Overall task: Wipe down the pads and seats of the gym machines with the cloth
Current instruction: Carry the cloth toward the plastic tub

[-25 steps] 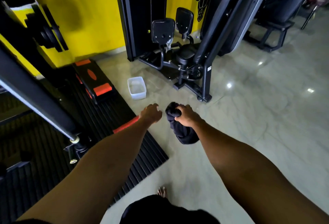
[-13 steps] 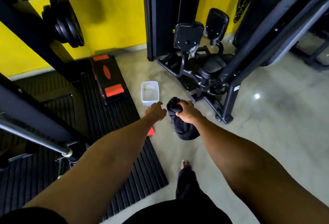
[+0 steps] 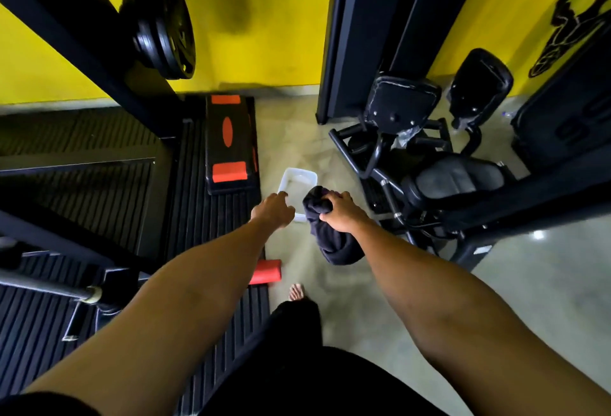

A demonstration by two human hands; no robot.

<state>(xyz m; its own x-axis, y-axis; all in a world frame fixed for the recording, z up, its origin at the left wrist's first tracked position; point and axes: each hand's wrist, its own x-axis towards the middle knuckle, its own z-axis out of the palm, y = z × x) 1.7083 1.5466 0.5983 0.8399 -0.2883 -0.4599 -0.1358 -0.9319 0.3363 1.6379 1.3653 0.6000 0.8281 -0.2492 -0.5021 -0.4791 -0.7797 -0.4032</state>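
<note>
**A:** Hands?

**B:** Two in view. The right hand (image 3: pixel 344 215) is fisted round the bunched top of one dark cloth (image 3: pixel 330 240), and the rest of the cloth hangs below the fist. The left hand (image 3: pixel 272 212) holds nothing, fingers loosely bent.

**A:** Position vs the tub?

**B:** One white tub (image 3: pixel 299 180) on the floor. The left hand overlaps its near-left rim in the view; can't tell if it touches. The right hand and cloth are at its near-right corner, and the cloth covers part of the rim.

**A:** Machine?

**B:** One, right of the tub. It has one black seat (image 3: pixel 459 179) and two black pads, one (image 3: pixel 405 101) beyond the seat and one (image 3: pixel 481 81) further right. The cloth is clear of all three.

**A:** Anything else?

**B:** Left of the tub is one black step platform (image 3: pixel 229 144) with red patches, on a ribbed black mat (image 3: pixel 205 233). Nearer than the tub are one red roller (image 3: pixel 266 271) at the mat edge and one bare foot (image 3: pixel 296 291). One stack of weight plates (image 3: pixel 165 28) sits far beyond, to the left.
</note>
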